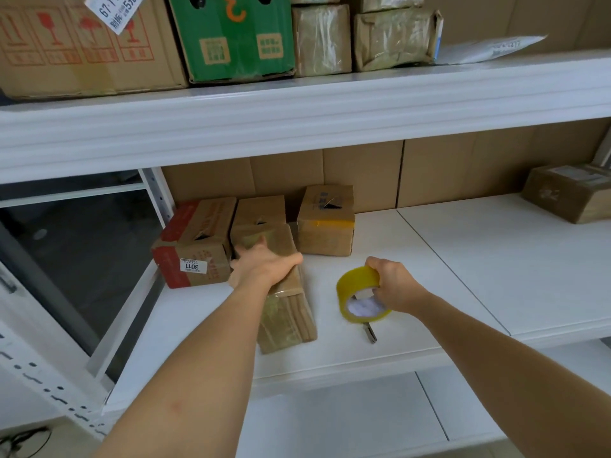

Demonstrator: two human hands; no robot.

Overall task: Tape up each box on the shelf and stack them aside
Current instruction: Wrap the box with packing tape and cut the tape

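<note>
Four boxes (261, 239) on the middle shelf (429, 259), left hand (261, 266) flat atop one, right hand (393, 285) gripping one tape roll (358, 292)

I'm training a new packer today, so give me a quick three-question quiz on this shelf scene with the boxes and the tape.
1. True or false: the right hand holds the tape roll.
2. Which thing does the left hand rest on? A) the green box B) the long box C) the labelled box
3. Fill in: the small dark tool lies on the shelf just below the ____.

Key: 1 true; 2 B; 3 tape roll.
</note>
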